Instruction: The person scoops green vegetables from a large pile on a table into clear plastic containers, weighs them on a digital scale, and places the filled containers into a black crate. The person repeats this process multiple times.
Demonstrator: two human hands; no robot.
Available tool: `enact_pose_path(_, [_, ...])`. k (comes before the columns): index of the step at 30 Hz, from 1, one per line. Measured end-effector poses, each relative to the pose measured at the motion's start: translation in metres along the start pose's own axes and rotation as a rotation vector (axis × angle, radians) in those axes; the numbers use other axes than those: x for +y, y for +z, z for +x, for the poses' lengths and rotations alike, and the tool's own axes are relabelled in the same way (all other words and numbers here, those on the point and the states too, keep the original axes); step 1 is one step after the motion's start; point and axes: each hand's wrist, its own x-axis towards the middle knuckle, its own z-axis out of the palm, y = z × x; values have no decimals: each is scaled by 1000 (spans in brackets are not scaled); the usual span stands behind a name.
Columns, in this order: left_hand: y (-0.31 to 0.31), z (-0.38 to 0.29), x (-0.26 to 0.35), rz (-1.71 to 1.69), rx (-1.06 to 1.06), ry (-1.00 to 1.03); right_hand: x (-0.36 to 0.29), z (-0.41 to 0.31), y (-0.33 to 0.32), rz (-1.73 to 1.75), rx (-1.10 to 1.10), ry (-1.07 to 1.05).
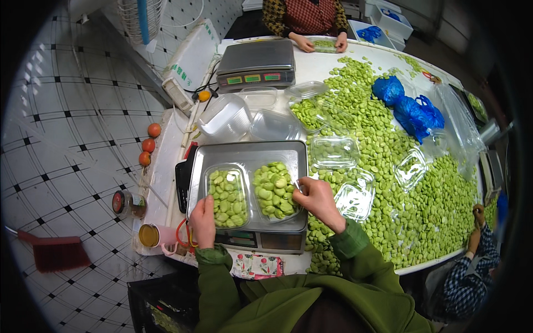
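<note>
Two clear plastic containers stand side by side on the steel pan (266, 147) of a digital weighing scale. Shelled green broad beans fill both the left container (227, 195) and the right container (275, 191). My left hand (203, 222) grips the left container by its near left edge, thumb on top. With thumb and fingers, my right hand (320, 202) pinches the right container at its right rim. A broad spread of loose broad beans (399, 224) covers the table beside my right arm. Clear plastic lids (356, 195) lie on the beans.
Stacked empty containers (227, 118) stand behind the pan, near a second scale (256, 64). Blue plastic bags (410, 110) lie among the beans. Across the table, a person's hands hold a container (325, 45); another person's hand (479, 214) is at right. A pink mug (158, 236) sits left.
</note>
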Motion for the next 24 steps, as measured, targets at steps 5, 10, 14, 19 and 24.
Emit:
enact_pose_path(5, [-4,-2,15,-182,332,255,14,-29,-43,434,-112,226])
enact_pose_path(10, [-35,-28,55,-540,610,235,70,-125,-95,417,35,379])
enact_pose_path(14, [-56,-50,49,-713,663,223,97,-194,-110,519,200,574])
enact_pose_path(19, [-61,-57,42,-767,695,196,131,-226,-105,571,326,520])
enact_pose_path(24, [-67,-60,42,-775,663,214,141,-225,-100,632,367,503])
